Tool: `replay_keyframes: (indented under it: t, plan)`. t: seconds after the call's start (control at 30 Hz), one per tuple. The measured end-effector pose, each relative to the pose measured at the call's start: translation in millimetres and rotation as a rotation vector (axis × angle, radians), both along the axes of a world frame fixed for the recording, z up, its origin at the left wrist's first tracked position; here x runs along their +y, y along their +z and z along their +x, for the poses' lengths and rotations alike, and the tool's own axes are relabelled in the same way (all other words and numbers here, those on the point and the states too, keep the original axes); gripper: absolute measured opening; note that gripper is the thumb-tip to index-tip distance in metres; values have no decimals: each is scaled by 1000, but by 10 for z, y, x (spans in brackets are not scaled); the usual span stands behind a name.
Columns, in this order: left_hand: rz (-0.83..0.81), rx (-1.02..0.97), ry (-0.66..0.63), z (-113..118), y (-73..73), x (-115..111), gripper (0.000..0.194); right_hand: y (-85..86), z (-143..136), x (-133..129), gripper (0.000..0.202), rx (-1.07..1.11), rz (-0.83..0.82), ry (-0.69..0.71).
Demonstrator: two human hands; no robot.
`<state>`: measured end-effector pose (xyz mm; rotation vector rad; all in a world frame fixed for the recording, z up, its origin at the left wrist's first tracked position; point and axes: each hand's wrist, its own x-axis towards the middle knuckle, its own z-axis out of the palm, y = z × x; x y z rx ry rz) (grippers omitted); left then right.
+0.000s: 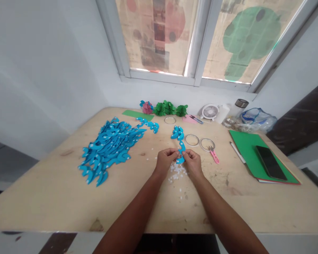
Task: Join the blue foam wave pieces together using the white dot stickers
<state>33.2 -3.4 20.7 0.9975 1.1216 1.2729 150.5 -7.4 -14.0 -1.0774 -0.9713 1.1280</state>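
Near the middle of the table, a curved blue cutout piece (181, 159) sits between my two hands. My left hand (165, 161) pinches toward its left edge. The thumb and fingers of my right hand (193, 161) close on its right edge. Touching or nearly touching it above is another blue piece, and beyond that a small cluster of blue cutouts (177, 132) lies flat. Small white bits of paper (178, 172) are scattered just under my hands. To the left spreads a large heap of blue cutouts (111, 141) with white squares on them.
Metal rings (192, 140) and pink-handled snips (214, 155) lie right of my hands. A phone (270, 163) rests on a green folder (243, 144). At the back are green paper shapes (164, 108), a small white fan (210, 112) and a clear bottle (234, 113).
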Motion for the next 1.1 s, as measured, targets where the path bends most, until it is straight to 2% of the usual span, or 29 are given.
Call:
replay_keyframes:
  t: [0.57, 0.9, 1.1]
  plan:
    - [-1, -44, -24, 4, 1, -7, 13, 9, 7, 2, 21, 43, -12, 4]
    - [43, -4, -32, -21, 74, -37, 13, -13, 11, 15, 21, 8, -4, -7]
    - [34, -4, -23, -18, 62, -21, 12, -22, 6, 8, 22, -27, 14, -2]
